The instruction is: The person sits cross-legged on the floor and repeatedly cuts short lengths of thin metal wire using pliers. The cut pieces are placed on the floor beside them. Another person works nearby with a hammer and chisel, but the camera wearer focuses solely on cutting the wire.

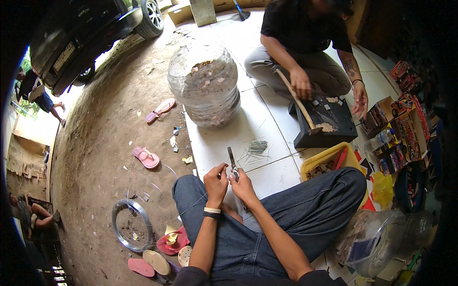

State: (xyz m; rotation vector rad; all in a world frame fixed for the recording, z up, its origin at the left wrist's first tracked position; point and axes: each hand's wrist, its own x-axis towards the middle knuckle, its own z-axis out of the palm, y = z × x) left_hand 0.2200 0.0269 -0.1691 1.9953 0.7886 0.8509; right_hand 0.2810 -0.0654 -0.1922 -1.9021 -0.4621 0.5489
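My left hand (216,183) is closed in a pinch on a thin wire (190,206), whose loose loops run down to a coil of silvery wire (117,224) on the dirt at the left. Close beside it, my right hand (244,187) wraps round dark metal pliers (232,156), their head pointing away from me. Whether the jaws touch the wire is too small to tell. Just beyond my hands, a small pile of short, straight wire pieces (257,147) lies on the white tiles, some scattered around it.
Across from me a person (305,28) sits with a hammer (298,102) at a black block (324,128). A big clear plastic jug (205,90) of scraps stands at the tile edge. A yellow tub (305,164) is by my right knee. Sandals (146,158) lie on the dirt.
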